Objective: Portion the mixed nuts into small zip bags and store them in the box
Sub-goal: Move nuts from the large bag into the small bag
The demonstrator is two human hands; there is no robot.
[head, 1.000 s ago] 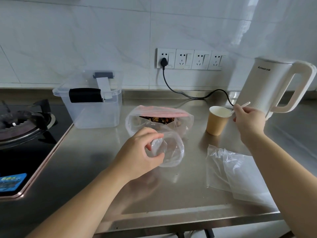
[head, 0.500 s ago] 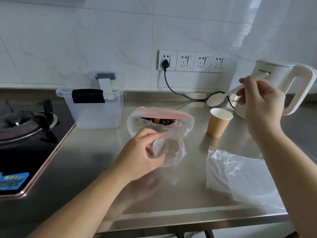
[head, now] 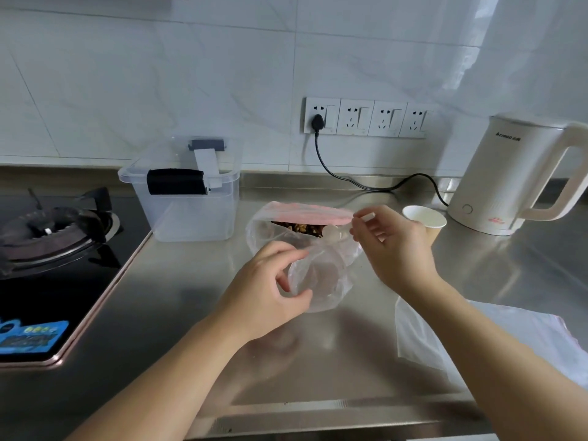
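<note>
1. Mixed nuts [head: 300, 227] sit as a dark brown heap inside a big clear bag [head: 264, 230] with a pink zip strip [head: 313, 213] along its open mouth; that bag stands on the steel surface [head: 191, 297], just right of the clear box [head: 187, 192].
2. The pink strip runs left to right, so the big bag's long axis lies across the view, and its mouth faces up and toward the person.
3. A small zip bag [head: 321, 281] is just in front of the big bag and touches it, held up off the surface with its mouth toward the nuts and its closed end toward the person.
4. The left hand [head: 267, 300] holds the small bag's left edge, its grip pinching the plastic between thumb and curled fingers.
5. The right hand [head: 391, 249] is at the big bag's right end, its grip pinching the thin handle of a white spoon [head: 337, 232]; the spoon's bowl shows faintly through the plastic beside the nuts.
6. A paper cup [head: 424, 218] stands right of the big bag, partly behind the right hand.
7. A white kettle [head: 509, 176] stands further right, against the wall.
8. Spare clear bags [head: 423, 338] lie flat on the surface, right of and nearer than the big bag.
9. The clear box, its lid on, stands beside a gas hob [head: 47, 237] at far left.
</note>
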